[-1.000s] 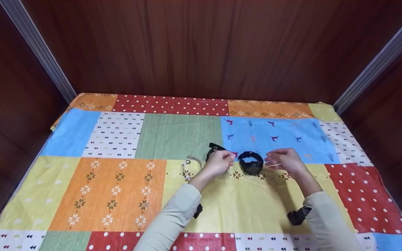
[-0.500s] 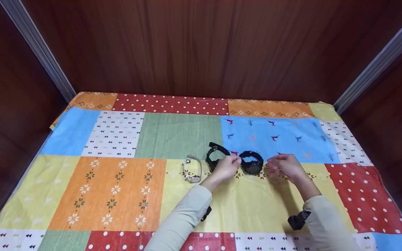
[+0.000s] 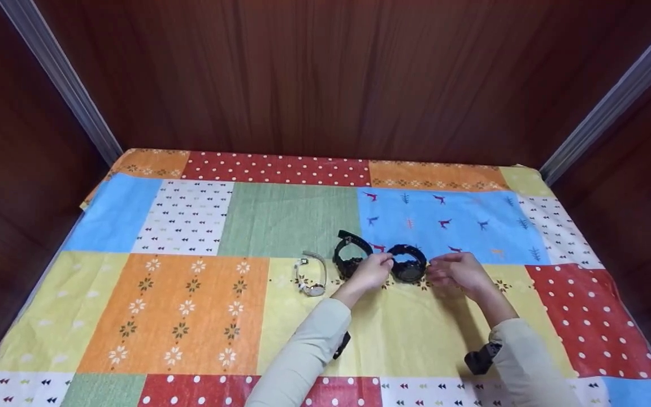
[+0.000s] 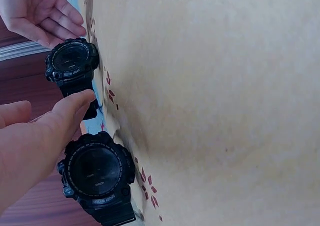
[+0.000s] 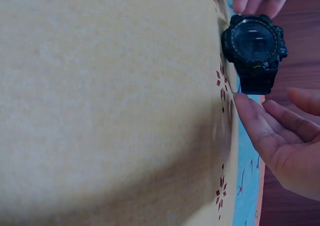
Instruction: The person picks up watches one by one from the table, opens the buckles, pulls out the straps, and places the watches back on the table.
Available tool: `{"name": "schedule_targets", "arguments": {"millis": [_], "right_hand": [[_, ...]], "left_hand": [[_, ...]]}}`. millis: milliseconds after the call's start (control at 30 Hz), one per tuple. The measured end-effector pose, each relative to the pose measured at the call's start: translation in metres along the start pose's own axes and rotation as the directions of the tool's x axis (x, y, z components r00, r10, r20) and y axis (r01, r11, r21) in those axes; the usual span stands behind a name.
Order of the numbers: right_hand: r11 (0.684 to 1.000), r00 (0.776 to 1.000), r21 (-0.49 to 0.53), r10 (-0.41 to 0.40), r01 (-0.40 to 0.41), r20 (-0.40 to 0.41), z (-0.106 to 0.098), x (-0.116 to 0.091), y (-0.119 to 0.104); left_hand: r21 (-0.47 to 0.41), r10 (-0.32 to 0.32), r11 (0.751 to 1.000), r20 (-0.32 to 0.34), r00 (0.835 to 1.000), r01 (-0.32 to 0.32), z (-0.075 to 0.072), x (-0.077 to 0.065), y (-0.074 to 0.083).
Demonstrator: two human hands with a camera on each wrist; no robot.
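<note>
The left hand (image 3: 372, 274) touches the strap of a black sport watch (image 3: 408, 264) with straight fingers; the right hand (image 3: 456, 273), relaxed and holding nothing, hovers just beside it. A second black watch (image 3: 349, 255) and a silver watch (image 3: 311, 273) lie left of it on the patchwork worktop (image 3: 178, 305).

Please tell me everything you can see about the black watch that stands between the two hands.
The black watch is a chunky digital sports model with a round, knobbly case, a dark screen and a wide strap, seemingly of resin or rubber. Its strap is closed into a loop, so it stands on the patchwork cloth with its face toward the person. The left hand touches its strap with a fingertip; the right hand is close on the other side, contact unclear. A second black watch stands beside it.
</note>
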State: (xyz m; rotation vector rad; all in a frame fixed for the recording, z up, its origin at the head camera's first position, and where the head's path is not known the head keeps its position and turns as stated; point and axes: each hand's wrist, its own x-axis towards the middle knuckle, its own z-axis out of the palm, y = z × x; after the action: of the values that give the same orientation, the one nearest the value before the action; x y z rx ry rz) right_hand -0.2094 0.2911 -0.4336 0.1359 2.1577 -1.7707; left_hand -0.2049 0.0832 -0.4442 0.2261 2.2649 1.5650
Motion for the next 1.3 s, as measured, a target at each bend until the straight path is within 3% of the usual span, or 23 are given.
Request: {"name": "schedule_targets", "arguments": {"millis": [300, 633, 867, 1100, 1300], "right_hand": [[0.997, 0.999, 0.082, -0.016, 0.012, 0.052, 0.002, 0.004, 0.004], [0.982, 0.998, 0.186, 0.016, -0.028, 0.065, -0.02, 0.04, 0.047], [0.979, 0.997, 0.205, -0.024, 0.007, 0.078, -0.006, 0.01, 0.014], [0.982, 0.997, 0.19, -0.036, 0.022, 0.071, 0.005, -0.01, -0.019], [0.98, 0.994, 0.197, -0.057, 0.038, 0.094, 0.012, -0.011, -0.031]], "left_hand": [[-0.005, -0.003, 1.0, -0.002, 1.0, 0.003, 0.006, 0.004, -0.005], [-0.042, 0.011, 0.999, -0.011, 1.0, -0.012, 0.009, 0.004, -0.009], [-0.043, 0.013, 0.999, -0.008, 1.0, -0.014, 0.008, -0.001, 0.001], [-0.05, 0.041, 0.998, -0.039, 0.998, -0.043, -0.008, -0.008, 0.012], [-0.178, 0.017, 0.984, -0.08, 0.997, -0.031, -0.023, -0.015, 0.016]]}}
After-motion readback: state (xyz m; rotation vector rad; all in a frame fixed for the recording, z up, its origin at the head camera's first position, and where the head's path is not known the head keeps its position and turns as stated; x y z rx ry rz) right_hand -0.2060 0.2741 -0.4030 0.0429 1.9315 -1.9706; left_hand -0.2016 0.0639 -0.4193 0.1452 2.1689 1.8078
